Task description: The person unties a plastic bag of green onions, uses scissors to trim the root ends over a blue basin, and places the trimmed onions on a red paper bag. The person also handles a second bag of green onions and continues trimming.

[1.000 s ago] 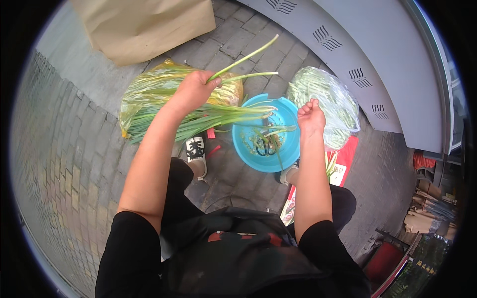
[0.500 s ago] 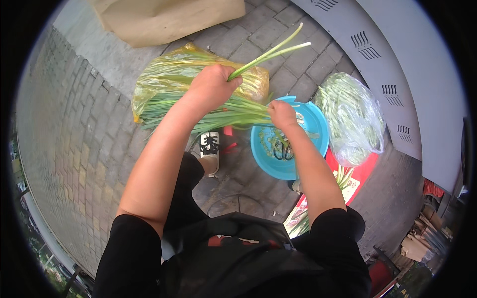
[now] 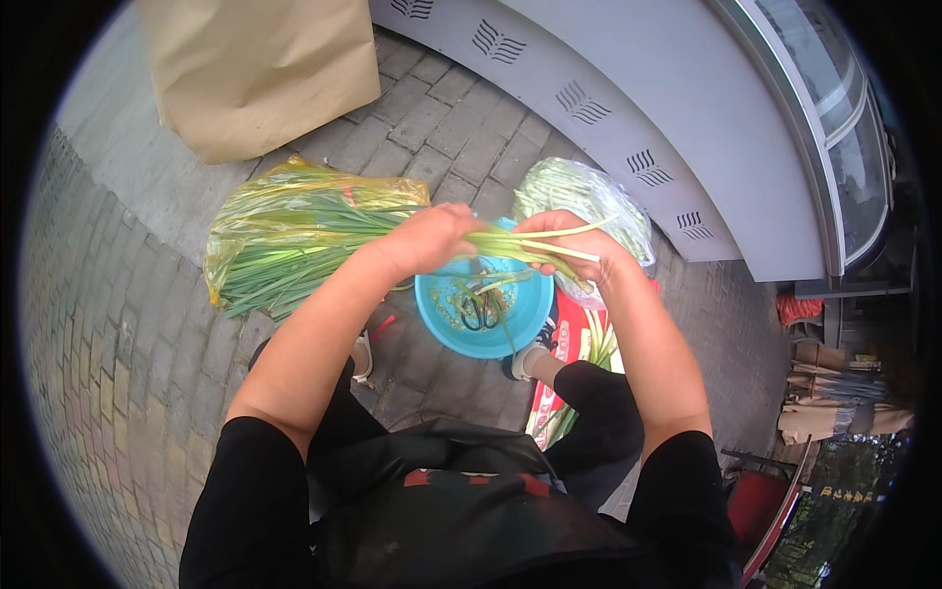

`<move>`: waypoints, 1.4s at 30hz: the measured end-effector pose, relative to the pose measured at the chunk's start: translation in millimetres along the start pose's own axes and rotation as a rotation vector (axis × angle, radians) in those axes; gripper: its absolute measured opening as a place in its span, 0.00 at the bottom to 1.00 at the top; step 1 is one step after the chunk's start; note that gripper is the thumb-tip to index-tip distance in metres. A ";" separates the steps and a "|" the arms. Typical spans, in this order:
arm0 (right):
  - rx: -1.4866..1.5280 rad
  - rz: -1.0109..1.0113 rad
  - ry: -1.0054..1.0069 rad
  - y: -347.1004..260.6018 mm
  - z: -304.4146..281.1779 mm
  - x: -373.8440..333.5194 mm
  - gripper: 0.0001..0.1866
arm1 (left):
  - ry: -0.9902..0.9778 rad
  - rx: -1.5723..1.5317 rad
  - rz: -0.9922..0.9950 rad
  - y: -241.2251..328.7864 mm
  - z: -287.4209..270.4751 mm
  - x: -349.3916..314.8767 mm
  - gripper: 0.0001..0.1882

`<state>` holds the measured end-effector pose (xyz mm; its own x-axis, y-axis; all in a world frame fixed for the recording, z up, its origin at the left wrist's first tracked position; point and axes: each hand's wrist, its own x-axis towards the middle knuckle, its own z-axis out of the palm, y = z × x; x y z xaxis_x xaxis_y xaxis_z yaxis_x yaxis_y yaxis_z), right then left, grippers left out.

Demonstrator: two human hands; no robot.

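Over the blue basin (image 3: 535, 312), my two hands are closed on one bunch of scallions (image 3: 500, 245). My left hand (image 3: 432, 236), a little blurred, wraps the stalks, with long green leaves trailing leftward. The pale root ends lie in my right hand (image 3: 579, 243), its fingers curled beneath and around them. Inside the basin are trimmed scraps and a pair of black-handled scissors (image 3: 481, 316). Left of my left hand, a yellow plastic bag (image 3: 294, 179) spills more leaves (image 3: 265, 260); where these separate from the held bunch is hidden by my forearm.
Behind my right hand sits a clear bag (image 3: 579, 187) of pale green, bean-like vegetables. More scallions (image 3: 601, 344) lie on a red printed sheet (image 3: 564, 344) by my right leg. A brown paper sack (image 3: 265, 88) stands far left; a grey vented cabinet (image 3: 628, 98) borders the far right.
My left hand has come down to the bunch in my right hand, bringing its few stalks across. My right hand has turned under the pale ends. The view has shifted rightward.
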<state>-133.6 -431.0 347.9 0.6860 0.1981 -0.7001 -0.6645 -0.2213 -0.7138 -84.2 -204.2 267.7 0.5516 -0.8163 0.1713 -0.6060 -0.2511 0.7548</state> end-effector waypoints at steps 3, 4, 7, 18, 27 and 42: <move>-0.166 -0.146 0.061 -2.4 3.5 -18.6 0.10 | -0.043 0.055 -0.003 4.6 13.3 9.6 0.14; -0.218 -0.108 0.101 -9.4 3.2 -24.4 0.11 | -0.040 -0.018 -0.016 6.0 15.2 11.5 0.12; -0.703 -0.311 0.331 -13.4 5.1 -27.1 0.12 | -0.100 -0.170 -0.069 13.2 15.2 20.2 0.11; 0.136 -0.528 0.776 -5.0 35.5 -10.4 0.16 | 0.176 -0.662 -0.394 10.1 -18.5 28.3 0.11; 0.329 -0.478 0.497 -13.9 22.5 7.3 0.07 | 0.286 -0.398 -0.311 -2.1 -32.8 19.4 0.14; 0.553 -0.758 0.528 -32.0 44.2 -11.3 0.13 | 0.085 -0.908 -0.304 26.5 -36.3 16.5 0.21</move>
<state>-133.2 -383.9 377.7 0.9287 -0.3645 -0.0684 0.0370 0.2747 -0.9608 -70.4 -205.4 313.5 0.6732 -0.7334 -0.0944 0.2250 0.0816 0.9709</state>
